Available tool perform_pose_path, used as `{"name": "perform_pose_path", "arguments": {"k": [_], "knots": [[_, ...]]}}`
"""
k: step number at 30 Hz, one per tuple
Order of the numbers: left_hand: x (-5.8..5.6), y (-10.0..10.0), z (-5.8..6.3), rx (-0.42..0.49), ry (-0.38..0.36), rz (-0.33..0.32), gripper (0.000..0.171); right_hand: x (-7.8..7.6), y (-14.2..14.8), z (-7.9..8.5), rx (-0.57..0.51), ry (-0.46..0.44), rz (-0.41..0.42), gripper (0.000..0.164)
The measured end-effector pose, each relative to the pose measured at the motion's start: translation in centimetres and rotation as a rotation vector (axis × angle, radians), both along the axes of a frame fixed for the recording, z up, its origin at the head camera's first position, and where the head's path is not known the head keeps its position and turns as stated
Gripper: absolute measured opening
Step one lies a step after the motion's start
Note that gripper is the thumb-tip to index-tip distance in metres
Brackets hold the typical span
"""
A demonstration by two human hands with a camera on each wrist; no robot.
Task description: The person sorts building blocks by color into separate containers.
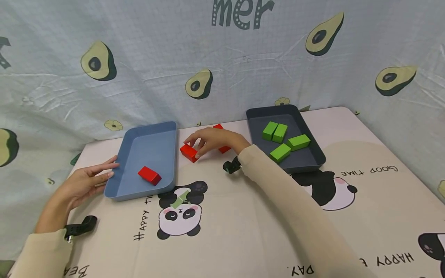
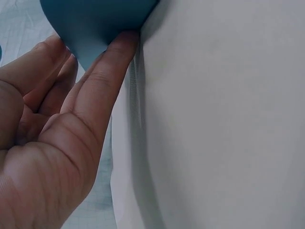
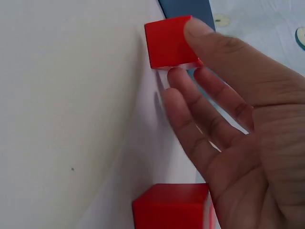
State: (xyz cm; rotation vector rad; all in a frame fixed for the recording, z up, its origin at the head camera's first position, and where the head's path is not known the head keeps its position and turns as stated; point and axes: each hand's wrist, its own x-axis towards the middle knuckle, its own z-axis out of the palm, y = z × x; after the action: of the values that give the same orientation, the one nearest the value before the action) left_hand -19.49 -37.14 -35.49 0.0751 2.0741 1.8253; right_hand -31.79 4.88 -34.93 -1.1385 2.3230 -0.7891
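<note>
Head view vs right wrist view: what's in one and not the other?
Head only: the dark grey rectangular tray holding four green rectangular blocks, the red rectangular block inside the blue rectangular tray, and the left hand at that tray's rim.

Right wrist only: the palm side of the right hand.

Both: the red block pinched in that hand's fingers, a third red block nearby, the printed fabric backdrop, and the blue tray, just a strip in the wrist view.

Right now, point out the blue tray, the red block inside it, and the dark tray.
Blue tray (image 1: 147, 151): head view, on its bare floor.
Red block (image 1: 148, 174): head view, on its top face.
Dark tray (image 1: 291, 125): head view, on its bare floor.
</note>
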Motion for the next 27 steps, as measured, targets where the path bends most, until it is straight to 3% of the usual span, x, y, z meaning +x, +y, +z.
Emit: {"name": "perform_pose_path", "arguments": {"k": [6, 11, 16, 19, 23, 27], "knots": [[0.0, 0.0, 0.0, -0.014, 0.000, 0.006, 0.045, -0.3, -0.5, 0.0, 0.030, -0.008, 0.018, 0.071], [0.0, 0.0, 0.0, -0.005, 0.001, -0.001, 0.045, -0.4, -0.9, 0.3, 0.070, -0.001, 0.041, 0.065], [-0.1, 0.1, 0.1, -0.020, -0.002, 0.001, 0.045, -0.4, -1.1, 0.1, 0.064, -0.058, 0.016, 0.059], [0.0, 0.2, 0.1, -0.027, -0.001, 0.003, 0.045, -0.4, -1.1, 0.1, 0.059, -0.086, 0.017, 0.065], [0.0, 0.2, 0.1, -0.034, 0.000, 0.005, 0.046, -0.5, -1.1, 0.1, 0.096, -0.046, 0.050, 0.072], [0.0, 0.2, 0.2, -0.051, 0.000, 0.007, 0.047, -0.7, -1.0, 0.2, 0.143, 0.009, 0.081, 0.068]]}}
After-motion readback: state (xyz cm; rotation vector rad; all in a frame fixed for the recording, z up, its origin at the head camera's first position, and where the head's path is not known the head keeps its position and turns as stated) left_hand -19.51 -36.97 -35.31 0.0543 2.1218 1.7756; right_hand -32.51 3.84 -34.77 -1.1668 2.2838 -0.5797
